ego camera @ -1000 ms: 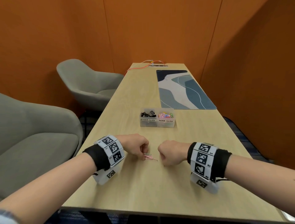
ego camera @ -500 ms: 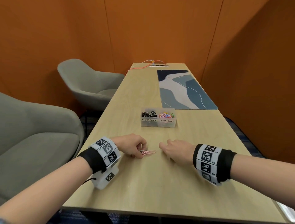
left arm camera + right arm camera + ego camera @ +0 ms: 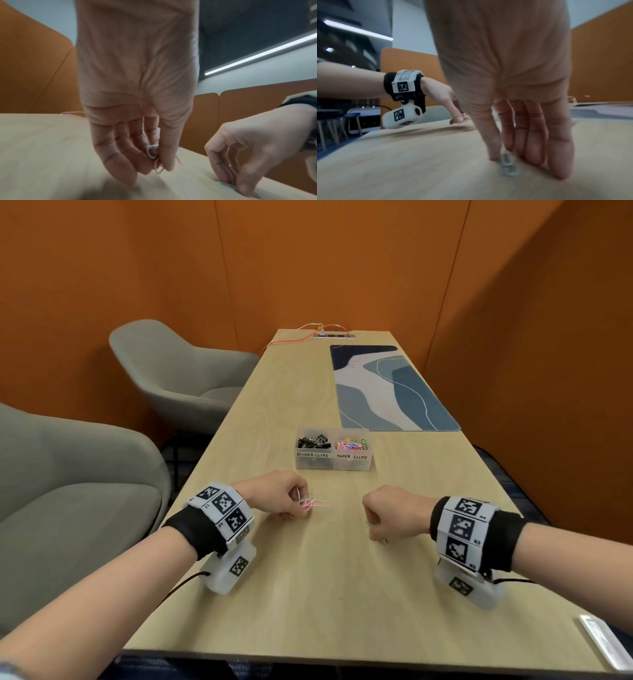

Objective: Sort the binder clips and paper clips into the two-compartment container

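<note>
A clear two-compartment container stands mid-table, its labels reading BINDER CLIPS and PAPER CLIPS. Black binder clips fill its left side and coloured paper clips its right. My left hand pinches a small bunch of pink and pale green paper clips just above the table; in the left wrist view the bunch sits between thumb and fingers. Further right, my right hand curls down onto a pale paper clip lying on the table. The right wrist view shows thumb and forefinger pinching that clip.
A blue patterned mat lies at the far right of the table. A power strip with an orange cable sits at the far end. Two grey armchairs stand along the left. A white flat object lies at the near right corner.
My right hand moved right and towards me, then curled down onto a clip on the table. My left hand kept its pinch on the pink clips and raised them slightly.
</note>
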